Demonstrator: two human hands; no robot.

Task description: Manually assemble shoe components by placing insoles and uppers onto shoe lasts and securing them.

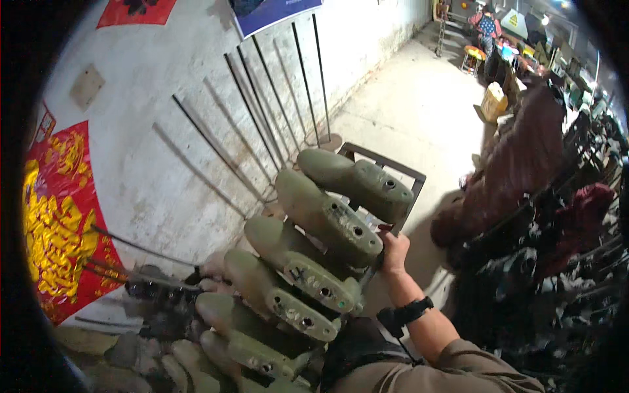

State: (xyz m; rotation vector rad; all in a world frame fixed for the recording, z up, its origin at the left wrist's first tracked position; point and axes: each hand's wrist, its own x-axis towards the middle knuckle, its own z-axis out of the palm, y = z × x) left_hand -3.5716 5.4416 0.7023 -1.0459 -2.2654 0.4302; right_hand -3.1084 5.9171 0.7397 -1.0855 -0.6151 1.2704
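Note:
Several olive-green shoe lasts (308,272) stand in a slanting row before me, their flat, holed ends turned toward my right side. The farthest shoe last (367,187) lies near the corner of a dark metal rack frame (386,157). My right hand (395,252), with a black band on its wrist, is closed on the rack's right side bar, beside the second last from the far end. Its fingers are partly hidden, and a small dark red bit shows by the fingertips. My left hand is not in view.
A whitewashed wall with several dark rods (255,105) leaning on it runs along the left. Dark red cloth (511,177) and heaped black material (544,308) crowd the right. Beyond the rack a pale floor (406,85) leads to a person (486,26) near an orange stool (473,54).

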